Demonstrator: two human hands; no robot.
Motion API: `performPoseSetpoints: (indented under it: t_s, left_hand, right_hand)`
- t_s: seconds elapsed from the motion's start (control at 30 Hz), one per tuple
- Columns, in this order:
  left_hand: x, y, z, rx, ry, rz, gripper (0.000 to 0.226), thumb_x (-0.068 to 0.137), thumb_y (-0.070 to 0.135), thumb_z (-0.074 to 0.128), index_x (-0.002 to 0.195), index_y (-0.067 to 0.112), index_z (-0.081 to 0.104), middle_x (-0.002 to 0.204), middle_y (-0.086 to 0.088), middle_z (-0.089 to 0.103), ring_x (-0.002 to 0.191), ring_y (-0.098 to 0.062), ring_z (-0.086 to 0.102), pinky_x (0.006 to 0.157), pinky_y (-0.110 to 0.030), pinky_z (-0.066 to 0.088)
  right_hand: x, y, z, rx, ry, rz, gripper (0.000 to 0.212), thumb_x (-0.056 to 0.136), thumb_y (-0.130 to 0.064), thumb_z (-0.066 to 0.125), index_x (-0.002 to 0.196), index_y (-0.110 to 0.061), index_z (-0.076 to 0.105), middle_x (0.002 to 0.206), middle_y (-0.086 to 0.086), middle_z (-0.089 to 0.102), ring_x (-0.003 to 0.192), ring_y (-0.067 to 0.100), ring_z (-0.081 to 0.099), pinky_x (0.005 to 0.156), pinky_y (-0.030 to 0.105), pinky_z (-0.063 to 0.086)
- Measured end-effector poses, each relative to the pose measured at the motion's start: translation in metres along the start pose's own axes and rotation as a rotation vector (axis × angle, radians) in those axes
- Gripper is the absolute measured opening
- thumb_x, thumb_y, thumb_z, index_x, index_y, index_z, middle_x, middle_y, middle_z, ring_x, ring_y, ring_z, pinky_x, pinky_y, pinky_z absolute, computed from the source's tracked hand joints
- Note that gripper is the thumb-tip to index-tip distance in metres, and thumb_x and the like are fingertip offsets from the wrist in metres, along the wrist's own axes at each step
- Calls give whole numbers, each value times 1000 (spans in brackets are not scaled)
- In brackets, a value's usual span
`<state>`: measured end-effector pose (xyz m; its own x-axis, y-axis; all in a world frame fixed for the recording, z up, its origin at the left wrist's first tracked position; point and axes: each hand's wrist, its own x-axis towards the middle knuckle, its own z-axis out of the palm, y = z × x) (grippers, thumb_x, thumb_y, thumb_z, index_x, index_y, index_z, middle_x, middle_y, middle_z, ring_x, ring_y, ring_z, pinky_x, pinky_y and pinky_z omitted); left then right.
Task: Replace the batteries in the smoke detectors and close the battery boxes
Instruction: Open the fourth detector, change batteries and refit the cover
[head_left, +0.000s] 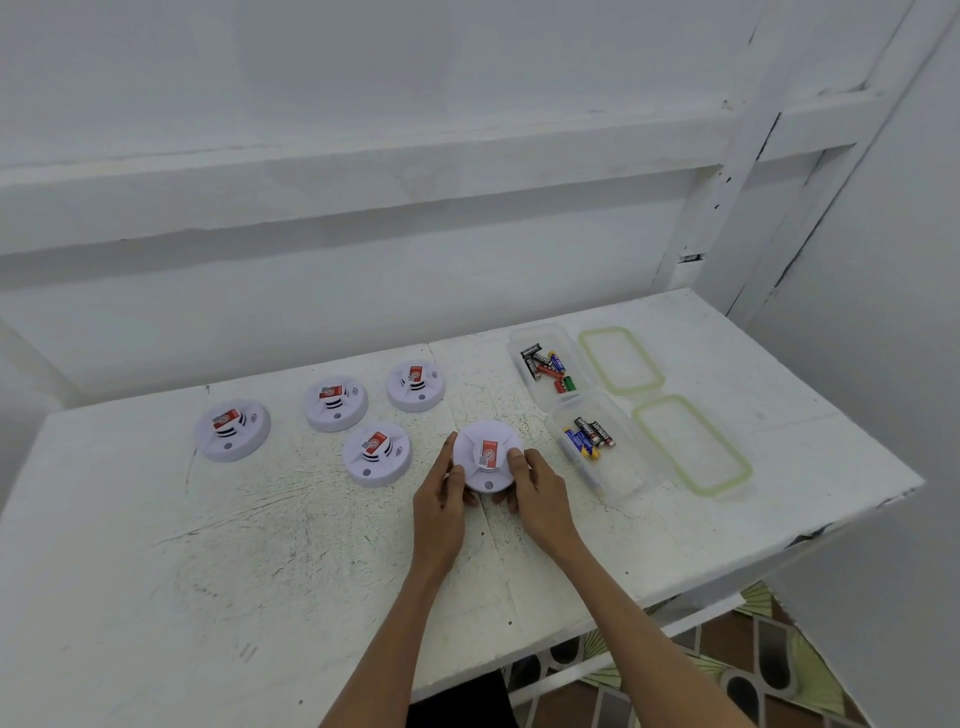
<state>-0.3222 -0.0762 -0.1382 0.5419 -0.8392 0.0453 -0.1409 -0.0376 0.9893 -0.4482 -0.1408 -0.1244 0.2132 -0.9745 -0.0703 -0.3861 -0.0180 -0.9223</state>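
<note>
– Left hand (441, 493) was doing what, exactly?
– It gripped the left rim of a round white smoke detector (485, 454), fingers curled round the edge and thumb lying on the top face. The right hand (535, 488) gripped the opposite rim the same way, its thumb resting just beside the red label in the middle and its fingers tucked under the edge.
– Was the detector on the table (260, 545) or lifted off it?
– I couldn't tell. It sat between the two hands over the middle of the white, scuffed tabletop, towards the near side.
– And the other detectors?
– Four more lay flat to the left, each with a red label facing up: one far left (232, 428), one further back (335, 402), one at the back nearest the middle (415, 385), and one just beside the left hand (377, 453). None touched another.
– Where were the batteries?
– In two clear plastic boxes on the right, both without lids. The far box (520, 336) held a loose pile of black, red, blue and green batteries (545, 366). The near box (623, 483), touching the far one and close to the right hand, held a smaller bunch of black and blue ones (589, 439).
– And the lids?
– Each lay flat on the table to the right of its box, clear with a green rim: the far lid (621, 359) and the near lid (691, 444). Beyond the table's right edge, patterned floor tiles (753, 665) showed
</note>
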Motion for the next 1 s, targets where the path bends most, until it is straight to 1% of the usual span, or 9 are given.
performPoseSetpoints:
  t_s: [0.13, 0.27, 0.43, 0.63, 0.73, 0.8, 0.87, 0.97, 1.0]
  left_hand:
    - [0, 0, 0, 2, 1, 2, 43, 110, 22, 47, 154, 23, 49, 128, -2, 72, 74, -4, 65, 71, -18, 55]
    - [-1, 1, 0, 0, 5, -3, 43, 110, 20, 47, 153, 22, 49, 127, -1, 72, 74, -3, 65, 71, -18, 55]
    - [-2, 3, 0, -4, 5, 2, 43, 110, 19, 47, 153, 23, 49, 126, 2, 73, 74, -3, 64, 71, -18, 55]
    - [-1, 2, 0, -3, 3, -12, 43, 110, 21, 47, 153, 24, 49, 129, 2, 72, 78, -7, 66, 74, -20, 56]
    - [0, 2, -1, -11, -3, -18, 43, 110, 21, 47, 153, 25, 49, 128, 6, 72, 80, -10, 67, 75, -23, 57]
    - [0, 3, -2, -37, -14, -37, 43, 110, 22, 47, 153, 26, 49, 130, 9, 71, 86, -16, 70, 80, -30, 60]
    - [-2, 6, -7, -67, -21, -62, 44, 110, 23, 47, 154, 26, 47, 133, 9, 69, 94, -17, 72, 84, -37, 63]
    - [-7, 9, -22, -108, -3, -81, 44, 110, 22, 48, 154, 23, 47, 136, 4, 68, 102, -15, 73, 80, -38, 64]
    - [-9, 10, -31, -120, 9, -83, 44, 109, 21, 49, 153, 22, 48, 136, 3, 68, 104, -15, 73, 79, -37, 64]
  right_hand:
    - [0, 0, 0, -2, -4, -3, 39, 104, -42, 41, 89, -11, 58, 65, 4, 69, 54, 11, 60, 59, 30, 50]
    - [0, 2, 0, -8, 0, -5, 40, 104, -44, 40, 87, -11, 57, 65, 5, 70, 55, 11, 60, 62, 34, 51]
    - [-1, -1, 0, -12, -9, -1, 41, 104, -45, 40, 86, -12, 55, 64, 4, 68, 54, 10, 59, 59, 27, 48]
    - [-1, 0, 0, 5, -7, 1, 41, 104, -45, 40, 90, -10, 58, 64, 2, 69, 54, 11, 60, 59, 30, 49]
    - [1, -1, 1, -6, -9, 8, 40, 104, -45, 40, 90, -12, 59, 65, 1, 68, 54, 9, 59, 58, 29, 49]
    - [2, -3, 1, -20, -16, 21, 39, 103, -47, 40, 90, -15, 59, 70, 2, 69, 57, 9, 60, 59, 30, 49]
    - [1, -8, 2, -14, -29, 24, 39, 103, -47, 41, 88, -16, 59, 73, 2, 68, 57, 6, 58, 57, 26, 48]
    - [-6, -20, 8, 2, -80, 5, 41, 104, -43, 42, 88, -8, 57, 65, -1, 64, 51, 1, 52, 53, 18, 43]
    - [-8, -24, 13, 2, -104, -5, 42, 104, -44, 42, 87, -8, 56, 64, 0, 65, 51, 2, 52, 52, 18, 43]
